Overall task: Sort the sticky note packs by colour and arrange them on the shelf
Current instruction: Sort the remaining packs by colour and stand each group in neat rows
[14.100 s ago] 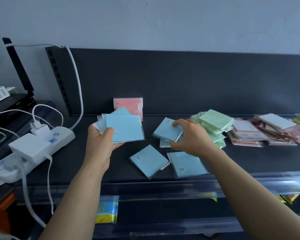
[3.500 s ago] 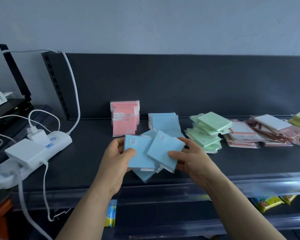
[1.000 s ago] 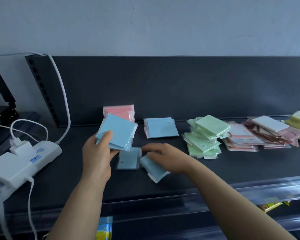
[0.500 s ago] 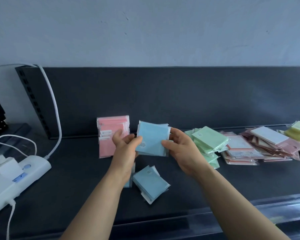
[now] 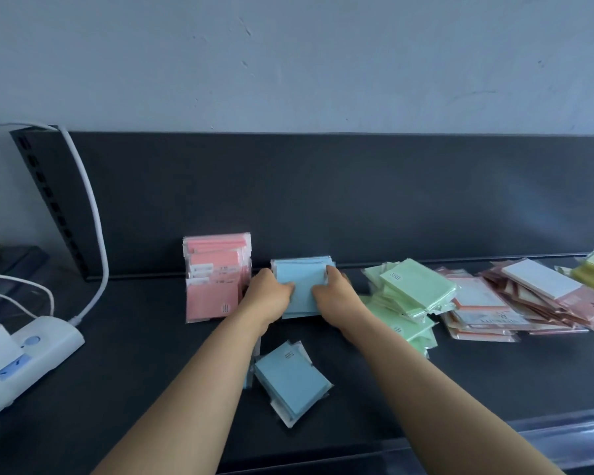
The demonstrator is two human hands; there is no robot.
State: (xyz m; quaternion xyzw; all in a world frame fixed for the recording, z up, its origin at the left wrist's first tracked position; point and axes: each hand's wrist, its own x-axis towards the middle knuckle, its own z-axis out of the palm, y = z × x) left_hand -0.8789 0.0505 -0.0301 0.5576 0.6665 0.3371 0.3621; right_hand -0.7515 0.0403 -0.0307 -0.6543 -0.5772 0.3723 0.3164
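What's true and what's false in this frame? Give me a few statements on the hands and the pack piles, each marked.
1. Both the left hand and the right hand hold the blue stack by the back panel. True.
2. The pink stack sits to the right of the blue stack. False: it sits just to its left.
3. Some loose blue packs lie nearer the front edge, between the forearms. True.
4. The green pile is squared up neatly. False: its packs are splayed at different angles.
5. The power strip lies at the right end. False: it is at the far left, with white cables plugged in.
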